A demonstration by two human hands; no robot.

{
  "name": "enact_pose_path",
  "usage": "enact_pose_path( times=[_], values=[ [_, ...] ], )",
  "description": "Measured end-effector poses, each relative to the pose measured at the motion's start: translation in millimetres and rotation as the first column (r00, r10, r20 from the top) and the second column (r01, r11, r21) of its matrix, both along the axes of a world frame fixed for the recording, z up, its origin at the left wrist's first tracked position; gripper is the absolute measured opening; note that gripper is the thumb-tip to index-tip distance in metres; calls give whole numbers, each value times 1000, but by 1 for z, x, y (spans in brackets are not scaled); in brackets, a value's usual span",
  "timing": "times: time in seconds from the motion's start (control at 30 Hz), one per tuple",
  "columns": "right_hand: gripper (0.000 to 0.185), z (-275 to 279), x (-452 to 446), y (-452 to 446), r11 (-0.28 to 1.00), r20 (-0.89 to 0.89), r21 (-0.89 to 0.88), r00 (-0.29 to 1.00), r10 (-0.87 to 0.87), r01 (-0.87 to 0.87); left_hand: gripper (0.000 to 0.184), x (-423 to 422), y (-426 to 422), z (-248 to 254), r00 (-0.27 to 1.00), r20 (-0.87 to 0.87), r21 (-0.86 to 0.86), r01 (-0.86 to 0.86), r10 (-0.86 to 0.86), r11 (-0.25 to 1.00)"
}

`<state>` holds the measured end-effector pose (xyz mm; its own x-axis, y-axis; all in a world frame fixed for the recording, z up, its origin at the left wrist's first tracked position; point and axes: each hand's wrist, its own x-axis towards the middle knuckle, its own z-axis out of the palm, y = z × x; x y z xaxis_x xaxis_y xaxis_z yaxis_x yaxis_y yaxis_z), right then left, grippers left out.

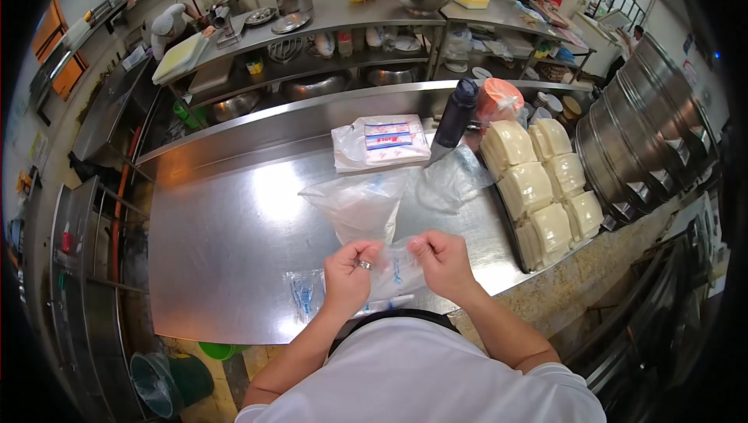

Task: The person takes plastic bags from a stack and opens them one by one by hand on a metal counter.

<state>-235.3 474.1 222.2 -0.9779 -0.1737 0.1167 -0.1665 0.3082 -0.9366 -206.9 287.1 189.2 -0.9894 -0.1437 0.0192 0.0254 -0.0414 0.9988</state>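
A clear plastic bag (399, 267) with blue print is stretched between my two hands near the front edge of the steel table (226, 267). My left hand (352, 271), with a ring on one finger, pinches its left side. The right side is pinched by my right hand (444, 266). Just beyond them lies a whitish plastic bag (362, 203), and a crumpled clear bag (452, 181) is to its right. More printed clear plastic (302, 294) lies left of my left hand. A white pack with a blue and red label (382, 142) rests farther back.
A dark tray at the right holds several wrapped pale stacks (526, 189). Beside it stand a dark bottle (456, 114), an orange bag (499, 100) and tall round metal steamers (643, 127). Other people (167, 27) are at the back. A green bin (183, 384) stands lower left.
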Motion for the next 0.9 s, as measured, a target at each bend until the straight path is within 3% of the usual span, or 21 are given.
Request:
enact_pose_path(
  times=[0.13,0.23,0.33,0.37,0.43,0.53,0.6,0.63,0.67,0.73,0.77,0.8,0.87,0.9],
  values=[
    [32,-4,3,-2,993,-163,118,987,8,12,21,1,7,-4,988,-138,234,97,-66,967],
    [39,-16,5,-7,992,-123,117,992,-26,40,15,6,7,-22,991,-7,499,118,-131,859],
    [39,-22,5,-13,998,57,-5,996,-70,70,8,8,4,-17,940,-212,717,336,-268,611],
    [36,-22,-1,-13,960,236,-253,970,-56,117,5,9,-3,-9,917,-106,679,350,-385,646],
    [32,-16,-24,-7,703,527,-642,842,116,305,2,7,-28,7,816,129,596,390,-563,702],
    [23,-6,-71,33,321,402,-916,559,725,242,12,-12,-73,-17,716,-88,630,579,-692,518],
    [23,3,-115,24,400,373,-913,562,738,80,22,-39,-86,0,848,-225,700,484,-480,526],
    [23,0,-127,18,435,360,-901,562,745,0,20,-58,-93,18,908,-3,761,274,-420,588],
    [22,-14,-135,5,534,414,-845,665,621,28,20,-74,-98,34,912,221,769,56,-347,637],
    [21,-51,-156,-28,693,462,-710,825,325,124,16,-91,-89,28,914,345,657,-74,-212,750],
    [20,-68,-154,-35,706,559,-678,768,313,206,15,-101,-84,21,906,401,590,-139,-139,795],
    [19,-88,-146,-41,718,648,-636,701,298,283,13,-112,-95,-31,888,386,631,-55,-251,774],
    [17,-131,-134,-60,730,696,-574,692,194,372,11,-135,-117,-133,816,341,695,115,-466,710],
    [17,-159,-126,-55,783,718,-520,671,184,342,12,-125,-103,-136,821,423,654,16,-384,756]
  ],
)
